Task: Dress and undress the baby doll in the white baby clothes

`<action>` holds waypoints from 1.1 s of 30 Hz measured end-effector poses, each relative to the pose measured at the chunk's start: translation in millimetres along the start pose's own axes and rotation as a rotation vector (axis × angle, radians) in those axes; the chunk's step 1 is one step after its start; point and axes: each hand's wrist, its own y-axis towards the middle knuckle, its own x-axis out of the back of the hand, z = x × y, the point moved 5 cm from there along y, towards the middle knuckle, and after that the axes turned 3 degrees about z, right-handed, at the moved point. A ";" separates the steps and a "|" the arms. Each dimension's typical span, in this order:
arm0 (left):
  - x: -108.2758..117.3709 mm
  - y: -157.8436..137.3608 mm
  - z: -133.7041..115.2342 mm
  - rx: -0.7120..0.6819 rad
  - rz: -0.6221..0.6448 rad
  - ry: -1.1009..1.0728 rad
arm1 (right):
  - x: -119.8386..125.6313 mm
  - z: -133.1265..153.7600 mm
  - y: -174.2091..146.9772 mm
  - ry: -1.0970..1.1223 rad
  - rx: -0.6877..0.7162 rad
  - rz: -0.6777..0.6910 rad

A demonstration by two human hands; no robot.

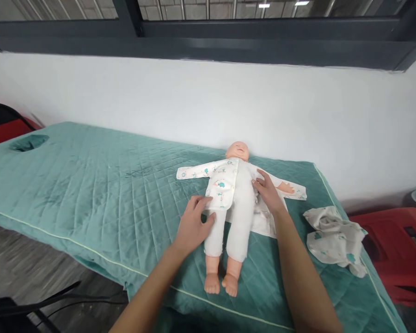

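Observation:
A baby doll (237,194) lies on its back, head toward the wall and bare feet toward me. It wears white leggings (239,226) and a white long-sleeved printed shirt (222,185). One front panel covers half its chest; the other is spread open beside the body, under my right arm. My left hand (193,226) has its fingertips at the lower corner of the closed panel, thumb apart near the doll's leg. My right hand (268,192) rests against the doll's other side, fingers spread at the shirt's opened part. Neither hand visibly grips cloth.
The doll lies on a padded table with a green quilted cover (125,199), which has a hole at its far left end. A crumpled printed cloth (336,238) lies at right. Beyond that edge is a red case (391,245). A white wall (142,97) runs behind.

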 end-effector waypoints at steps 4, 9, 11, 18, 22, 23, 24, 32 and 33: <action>-5.1 8.4 1.6 -0.084 -0.088 0.046 | -0.4 1.0 -2.4 -0.012 -0.012 0.000; -4.7 3.9 -11.5 -0.434 -0.136 0.101 | -0.2 2.1 -3.4 -0.018 -0.018 -0.004; -3.5 1.2 -17.3 -0.520 -0.092 0.158 | 0.3 1.3 -2.2 -0.028 -0.005 -0.002; 2.8 45.6 -31.2 -0.460 -0.080 0.068 | -0.5 2.7 0.0 -0.069 0.020 0.023; -21.5 99.4 -37.4 -0.284 0.060 0.067 | -3.1 12.5 -5.6 -0.131 0.030 0.053; -28.8 110.1 -41.1 -0.272 0.122 0.088 | -2.0 15.7 -7.3 -0.173 0.027 0.056; -34.8 118.9 -45.7 -0.270 0.177 0.111 | 0.2 19.5 -9.0 -0.225 0.024 0.056; -55.2 165.5 -103.9 -0.322 0.301 0.277 | 54.9 49.4 -19.5 -0.690 -0.122 -0.194; -65.8 171.6 -113.8 -0.363 0.368 0.298 | 61.5 49.7 -20.7 -0.785 -0.168 -0.212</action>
